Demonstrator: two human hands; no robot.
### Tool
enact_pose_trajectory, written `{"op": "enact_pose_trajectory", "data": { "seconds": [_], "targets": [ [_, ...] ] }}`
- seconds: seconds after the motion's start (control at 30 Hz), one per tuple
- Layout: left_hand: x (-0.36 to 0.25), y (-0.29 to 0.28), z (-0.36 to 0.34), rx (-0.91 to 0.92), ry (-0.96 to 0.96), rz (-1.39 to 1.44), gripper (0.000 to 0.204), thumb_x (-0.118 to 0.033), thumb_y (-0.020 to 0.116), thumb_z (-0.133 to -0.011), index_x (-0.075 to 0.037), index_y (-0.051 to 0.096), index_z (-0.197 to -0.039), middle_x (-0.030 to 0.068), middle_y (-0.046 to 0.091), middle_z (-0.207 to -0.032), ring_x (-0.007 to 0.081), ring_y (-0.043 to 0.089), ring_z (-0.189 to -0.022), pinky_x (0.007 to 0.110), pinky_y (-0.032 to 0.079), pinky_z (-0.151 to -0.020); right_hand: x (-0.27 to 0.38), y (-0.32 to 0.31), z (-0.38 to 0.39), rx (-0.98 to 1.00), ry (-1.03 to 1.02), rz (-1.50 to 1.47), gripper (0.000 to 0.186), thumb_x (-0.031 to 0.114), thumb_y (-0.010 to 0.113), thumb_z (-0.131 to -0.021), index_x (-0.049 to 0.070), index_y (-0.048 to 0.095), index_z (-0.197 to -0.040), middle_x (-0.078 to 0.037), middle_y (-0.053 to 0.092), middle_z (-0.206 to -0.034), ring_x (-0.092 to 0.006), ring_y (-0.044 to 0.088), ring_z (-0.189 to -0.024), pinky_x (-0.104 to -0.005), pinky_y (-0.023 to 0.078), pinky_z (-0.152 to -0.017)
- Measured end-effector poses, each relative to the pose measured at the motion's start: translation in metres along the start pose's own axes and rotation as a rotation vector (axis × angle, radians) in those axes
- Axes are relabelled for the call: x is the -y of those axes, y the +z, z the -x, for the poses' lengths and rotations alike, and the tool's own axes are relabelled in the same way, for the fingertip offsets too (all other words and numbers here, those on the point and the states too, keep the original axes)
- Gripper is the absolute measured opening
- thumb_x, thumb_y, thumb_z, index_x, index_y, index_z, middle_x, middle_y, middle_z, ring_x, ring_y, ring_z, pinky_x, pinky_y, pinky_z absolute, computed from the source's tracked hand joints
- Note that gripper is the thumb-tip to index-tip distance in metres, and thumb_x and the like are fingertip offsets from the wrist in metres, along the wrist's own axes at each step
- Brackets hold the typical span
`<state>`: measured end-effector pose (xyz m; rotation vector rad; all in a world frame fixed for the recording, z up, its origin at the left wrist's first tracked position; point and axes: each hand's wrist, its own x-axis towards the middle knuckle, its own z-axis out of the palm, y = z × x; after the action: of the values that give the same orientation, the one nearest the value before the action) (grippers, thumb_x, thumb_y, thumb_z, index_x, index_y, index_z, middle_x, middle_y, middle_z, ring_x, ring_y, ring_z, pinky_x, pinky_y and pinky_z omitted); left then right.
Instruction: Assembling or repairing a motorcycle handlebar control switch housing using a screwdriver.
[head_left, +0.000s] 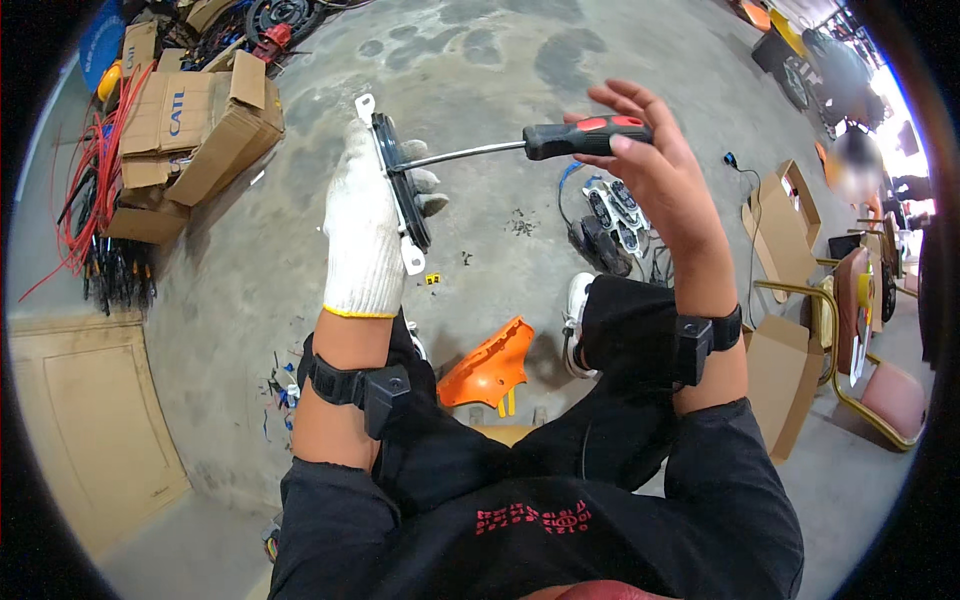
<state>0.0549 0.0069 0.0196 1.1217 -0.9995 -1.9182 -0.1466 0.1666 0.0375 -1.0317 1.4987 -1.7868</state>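
Observation:
My left hand (358, 210), in a white knitted glove with a yellow cuff edge, grips a flat black part with white mounting tabs (403, 190). The part stands on edge, and gloved fingertips show on its far side. A screwdriver (580, 137) with a black and red handle lies in my bare right hand (655, 160). My thumb presses the handle while some fingers extend past it. The steel shaft runs left to the black part, its tip meeting the part's face; the exact contact point is too small to make out.
An orange plastic shell (490, 368) lies between my legs. Several white-and-black parts (617, 215) with cables rest on the floor ahead right. Cardboard boxes (205, 125) and red wires (95, 180) stand at left. Flattened cardboard (785, 225) and a chair (890, 400) are at right.

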Motion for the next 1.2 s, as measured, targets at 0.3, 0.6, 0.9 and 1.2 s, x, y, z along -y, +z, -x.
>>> {"op": "enact_pose_trajectory", "data": {
  "seconds": [0.3,0.6,0.9,1.2],
  "targets": [
    [0.006,0.005,0.003,0.037,0.001,-0.051,0.048,-0.050,0.039,-0.101,-0.007,0.055,-0.117,0.0175,0.066,-0.099,0.0208,0.063,-0.057,0.037,0.055,-0.049,0.014,-0.014,-0.009,0.109,0.634,0.381,0.048,0.044,0.047,-0.099,0.000,0.056,-0.118,-0.016,0.068,-0.099,-0.0157,0.064,-0.076,-0.0257,0.046,-0.056],
    [0.006,0.000,-0.003,0.036,0.030,0.015,0.045,-0.049,0.042,-0.101,-0.007,0.053,-0.112,0.0179,0.067,-0.093,0.0222,0.064,-0.055,0.036,0.056,-0.047,0.006,-0.012,-0.001,0.024,0.061,0.107,0.042,0.020,0.063,-0.094,-0.001,0.052,-0.128,-0.014,0.064,-0.106,-0.0122,0.060,-0.074,-0.0248,0.048,-0.059],
    [0.004,-0.002,0.001,0.014,-0.008,0.010,0.047,-0.048,0.041,-0.101,-0.004,0.054,-0.114,0.0180,0.067,-0.092,0.0207,0.061,-0.053,0.034,0.056,-0.050,-0.004,0.003,-0.001,-0.079,-0.067,0.063,0.038,0.025,0.059,-0.096,0.000,0.050,-0.123,-0.015,0.063,-0.111,-0.0154,0.061,-0.073,-0.0278,0.049,-0.065],
    [0.006,-0.001,0.007,0.077,0.065,-0.055,0.043,-0.046,0.041,-0.102,-0.006,0.054,-0.112,0.0162,0.067,-0.094,0.0204,0.062,-0.058,0.035,0.056,-0.050,0.006,-0.016,-0.004,-0.026,0.322,0.372,0.043,0.040,0.045,-0.103,0.000,0.059,-0.108,-0.009,0.064,-0.071,-0.0112,0.054,-0.052,-0.0226,0.043,-0.050]
  ]
}}
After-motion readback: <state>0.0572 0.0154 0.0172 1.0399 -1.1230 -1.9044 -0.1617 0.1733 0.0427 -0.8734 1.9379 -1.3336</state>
